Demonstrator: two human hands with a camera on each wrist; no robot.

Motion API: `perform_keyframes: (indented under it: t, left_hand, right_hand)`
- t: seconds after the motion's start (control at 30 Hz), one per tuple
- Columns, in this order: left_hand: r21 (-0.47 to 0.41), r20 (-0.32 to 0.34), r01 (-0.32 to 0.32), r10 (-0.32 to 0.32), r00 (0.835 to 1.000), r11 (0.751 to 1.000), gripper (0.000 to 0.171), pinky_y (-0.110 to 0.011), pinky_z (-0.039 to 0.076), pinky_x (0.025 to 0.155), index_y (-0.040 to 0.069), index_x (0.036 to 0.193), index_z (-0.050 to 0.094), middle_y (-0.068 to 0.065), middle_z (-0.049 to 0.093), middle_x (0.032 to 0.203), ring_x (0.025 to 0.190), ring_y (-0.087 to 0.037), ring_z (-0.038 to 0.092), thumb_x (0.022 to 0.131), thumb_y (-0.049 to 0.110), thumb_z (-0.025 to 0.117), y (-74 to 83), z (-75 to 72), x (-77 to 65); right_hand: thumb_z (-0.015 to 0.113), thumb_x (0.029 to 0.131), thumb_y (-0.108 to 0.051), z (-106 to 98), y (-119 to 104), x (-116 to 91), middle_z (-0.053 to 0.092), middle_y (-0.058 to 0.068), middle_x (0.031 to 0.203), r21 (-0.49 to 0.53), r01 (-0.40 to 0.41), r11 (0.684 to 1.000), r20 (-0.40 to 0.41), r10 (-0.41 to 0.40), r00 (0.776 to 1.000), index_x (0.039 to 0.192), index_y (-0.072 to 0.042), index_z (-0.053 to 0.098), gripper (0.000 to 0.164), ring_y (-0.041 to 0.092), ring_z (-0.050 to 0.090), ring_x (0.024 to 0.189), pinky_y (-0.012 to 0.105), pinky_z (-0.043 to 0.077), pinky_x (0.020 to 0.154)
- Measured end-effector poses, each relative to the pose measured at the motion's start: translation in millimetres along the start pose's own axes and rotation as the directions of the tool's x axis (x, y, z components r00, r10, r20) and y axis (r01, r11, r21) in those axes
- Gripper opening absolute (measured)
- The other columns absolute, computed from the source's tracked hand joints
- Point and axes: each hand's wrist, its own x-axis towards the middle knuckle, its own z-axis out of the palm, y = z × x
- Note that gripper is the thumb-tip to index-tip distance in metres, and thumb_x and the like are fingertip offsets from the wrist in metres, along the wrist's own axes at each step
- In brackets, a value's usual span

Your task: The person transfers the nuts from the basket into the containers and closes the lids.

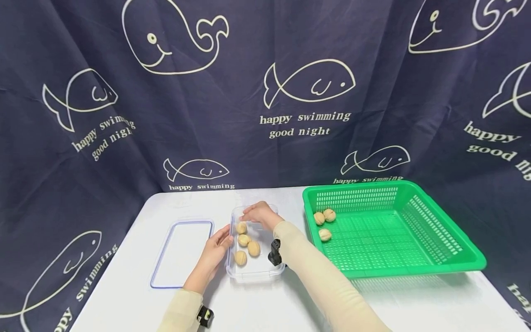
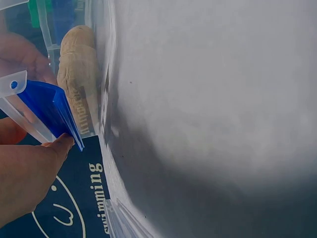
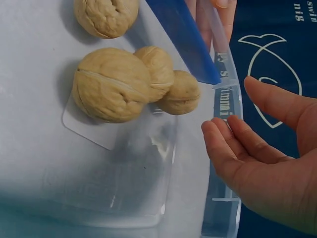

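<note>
Hard, light walnuts (image 1: pixel 254 249) at lower centre should pinch best round the middle, the left hand (image 1: pixel 215 249) gripping the box (image 1: pixel 255 278), the right hand (image 1: pixel 262 215) relaxed, holding nothing.

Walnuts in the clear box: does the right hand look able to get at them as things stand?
Probably yes: the empty right hand is at the far end of the box, and the lid lies aside, leaving the walnuts uncovered.

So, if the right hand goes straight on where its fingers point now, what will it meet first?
The right hand would probably meet the farthest walnut in the clear plastic container first; depth is unclear, so it could pass over and reach the left wall instead.
</note>
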Motion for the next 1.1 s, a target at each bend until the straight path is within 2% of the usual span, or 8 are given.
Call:
perform_keyframes:
  t: [0.17,0.27,0.47,0.67,0.87,1.0,1.1]
  left_hand:
    - [-0.012,0.009,-0.012,0.012,1.000,1.000,0.049,-0.043,0.027,0.116,-0.003,0.146,0.033,-0.025,0.034,0.149,0.138,-0.037,0.033,0.100,0.006,0.048,1.0,0.7,-1.6]
    - [-0.017,0.011,-0.009,0.009,1.000,1.000,0.049,-0.043,0.028,0.116,-0.003,0.146,0.033,-0.025,0.034,0.149,0.138,-0.037,0.033,0.100,0.006,0.048,1.2,0.4,-1.3]
    - [-0.021,0.014,-0.016,0.016,1.000,1.000,0.049,-0.043,0.027,0.116,-0.004,0.146,0.033,-0.026,0.034,0.149,0.138,-0.037,0.033,0.100,0.006,0.047,1.0,1.6,-1.7]
    - [-0.015,-0.001,-0.021,0.021,1.000,1.000,0.048,-0.043,0.027,0.116,-0.004,0.145,0.034,-0.026,0.034,0.149,0.138,-0.037,0.033,0.100,0.005,0.047,0.9,0.8,-1.3]
    - [-0.024,-0.009,-0.005,0.005,1.000,1.000,0.049,-0.040,0.029,0.115,-0.002,0.146,0.034,-0.023,0.034,0.150,0.138,-0.035,0.033,0.100,0.006,0.049,0.3,-0.4,0.0]
    - [-0.015,-0.006,-0.010,0.010,1.000,1.000,0.049,-0.042,0.029,0.115,-0.002,0.146,0.034,-0.024,0.034,0.149,0.138,-0.036,0.033,0.100,0.008,0.049,0.0,-0.2,-1.2]
    - [-0.014,-0.004,-0.012,0.012,1.000,1.000,0.049,-0.042,0.028,0.115,-0.002,0.146,0.034,-0.024,0.035,0.149,0.138,-0.036,0.033,0.100,0.008,0.049,-0.6,-0.3,-1.9]
  right_hand:
    - [0.075,0.082,-0.012,-5,-9,-5,0.065,0.011,0.120,-0.053,0.035,0.998,0.040,-0.033,0.999,0.115,0.000,0.067,0.035,0.028,0.060,0.114,0.036,0.047,0.103]
    - [0.074,0.082,-0.012,-7,-15,-6,0.064,0.012,0.121,-0.049,0.078,0.996,0.089,-0.073,0.993,0.115,0.001,0.067,0.036,0.027,0.059,0.116,0.034,0.048,0.102]
    - [0.071,0.086,-0.010,-13,-29,-9,0.066,0.013,0.117,-0.027,0.148,0.989,0.166,-0.141,0.976,0.117,0.003,0.066,0.034,0.026,0.060,0.114,0.030,0.051,0.098]
    - [0.066,0.091,-0.009,-26,-45,-16,0.065,0.014,0.119,-0.009,0.216,0.976,0.235,-0.208,0.950,0.117,0.004,0.065,0.030,0.024,0.062,0.112,0.031,0.051,0.098]
    - [0.067,0.091,-0.014,-48,-52,-18,0.066,0.010,0.119,-0.049,0.323,0.945,0.232,-0.304,0.924,0.119,-0.002,0.066,0.031,0.022,0.063,0.109,0.032,0.051,0.098]
    - [0.067,0.091,-0.016,-69,-51,-20,0.065,0.009,0.122,-0.016,0.388,0.921,0.230,-0.375,0.898,0.123,-0.005,0.064,0.034,0.022,0.062,0.113,0.031,0.051,0.099]
    - [0.067,0.092,-0.016,-85,-51,-23,0.063,0.010,0.125,0.023,0.403,0.915,0.203,-0.399,0.894,0.125,-0.005,0.062,0.035,0.022,0.060,0.115,0.034,0.048,0.102]
